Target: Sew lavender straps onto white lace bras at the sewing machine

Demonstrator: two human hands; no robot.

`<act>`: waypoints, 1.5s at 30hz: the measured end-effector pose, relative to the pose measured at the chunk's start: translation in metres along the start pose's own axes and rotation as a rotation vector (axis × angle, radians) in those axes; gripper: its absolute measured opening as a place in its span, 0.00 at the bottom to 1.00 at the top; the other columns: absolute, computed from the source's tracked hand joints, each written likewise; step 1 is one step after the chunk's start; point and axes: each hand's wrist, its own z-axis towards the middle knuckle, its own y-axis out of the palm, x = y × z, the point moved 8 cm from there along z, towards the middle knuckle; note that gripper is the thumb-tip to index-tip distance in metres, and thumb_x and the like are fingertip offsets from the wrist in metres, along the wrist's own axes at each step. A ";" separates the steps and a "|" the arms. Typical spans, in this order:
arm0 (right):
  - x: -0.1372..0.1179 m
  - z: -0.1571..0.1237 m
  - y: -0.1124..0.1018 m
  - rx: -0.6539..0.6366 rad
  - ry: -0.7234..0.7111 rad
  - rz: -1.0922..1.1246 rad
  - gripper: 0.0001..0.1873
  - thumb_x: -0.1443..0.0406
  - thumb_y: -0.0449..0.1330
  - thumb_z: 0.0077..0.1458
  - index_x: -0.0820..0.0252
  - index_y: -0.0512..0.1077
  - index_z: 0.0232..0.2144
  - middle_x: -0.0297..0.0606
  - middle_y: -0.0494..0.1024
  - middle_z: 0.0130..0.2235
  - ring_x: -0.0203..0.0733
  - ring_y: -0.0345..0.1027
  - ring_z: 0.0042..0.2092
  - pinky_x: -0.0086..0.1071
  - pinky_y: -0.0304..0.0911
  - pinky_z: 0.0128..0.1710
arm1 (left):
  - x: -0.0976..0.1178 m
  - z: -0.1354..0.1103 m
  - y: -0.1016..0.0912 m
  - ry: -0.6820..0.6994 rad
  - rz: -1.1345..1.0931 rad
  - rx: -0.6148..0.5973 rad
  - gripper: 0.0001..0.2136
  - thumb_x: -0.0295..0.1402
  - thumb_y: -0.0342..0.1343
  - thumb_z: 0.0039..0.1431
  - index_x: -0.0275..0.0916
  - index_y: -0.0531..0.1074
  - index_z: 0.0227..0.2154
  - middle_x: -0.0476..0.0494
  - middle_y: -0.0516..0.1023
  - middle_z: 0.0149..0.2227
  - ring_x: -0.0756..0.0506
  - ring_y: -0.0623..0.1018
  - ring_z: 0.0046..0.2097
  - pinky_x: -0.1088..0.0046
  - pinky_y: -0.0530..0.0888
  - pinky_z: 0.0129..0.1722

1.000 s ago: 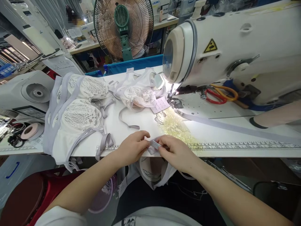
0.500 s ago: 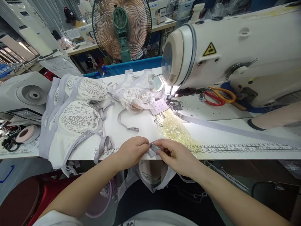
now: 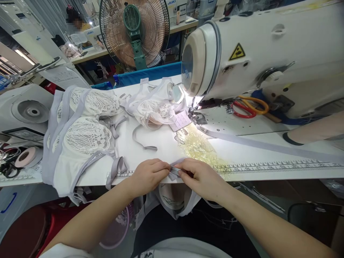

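Note:
At the table's front edge my left hand [image 3: 151, 175] is closed in a pinch on the lilac edge of a bra [image 3: 174, 197]. The rest of that bra hangs below the edge over my lap, the inside of its cup showing. My right hand [image 3: 200, 177] is closed round a small slim metal tool [image 3: 175, 170], whose tip points left to my left fingertips. Its exact kind is too small to tell. The tool lies against the lilac fabric between the two hands. My fingers hide part of both.
White lace bras [image 3: 88, 136] lie stacked at left, another bra [image 3: 154, 111] near the needle. A sewing machine [image 3: 242, 61] stands at right with scissors [image 3: 249, 107]. Yellowish clear scraps [image 3: 199, 143] and a pink paper tag [image 3: 180, 120] lie on the table. Behind stands a fan [image 3: 134, 32].
The metal tool has turned slightly flatter, its tip at my left fingertips. Both hands stay in nearly the same place. The view has shifted a little, and a person at the back shows more.

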 end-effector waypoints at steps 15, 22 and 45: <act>-0.002 0.000 0.000 -0.020 -0.054 -0.070 0.13 0.72 0.49 0.52 0.59 0.74 0.31 0.37 0.72 0.30 0.37 0.66 0.32 0.29 0.60 0.31 | -0.003 0.002 0.004 -0.108 0.035 -0.029 0.08 0.24 0.44 0.57 0.35 0.67 0.35 0.42 0.72 0.35 0.47 0.69 0.36 0.72 0.69 0.36; -0.002 0.001 0.001 -0.052 -0.053 -0.104 0.14 0.73 0.50 0.50 0.60 0.75 0.28 0.37 0.72 0.29 0.37 0.66 0.32 0.29 0.60 0.31 | 0.000 0.003 0.003 -0.069 0.039 -0.039 0.08 0.24 0.44 0.58 0.36 0.67 0.34 0.44 0.72 0.34 0.48 0.69 0.35 0.73 0.68 0.36; -0.005 -0.004 -0.002 0.037 -0.097 -0.071 0.12 0.74 0.51 0.50 0.60 0.74 0.27 0.34 0.66 0.25 0.33 0.62 0.28 0.25 0.55 0.25 | 0.001 0.002 -0.004 -0.040 -0.005 0.081 0.06 0.25 0.47 0.58 0.37 0.68 0.32 0.45 0.75 0.32 0.48 0.70 0.34 0.70 0.67 0.35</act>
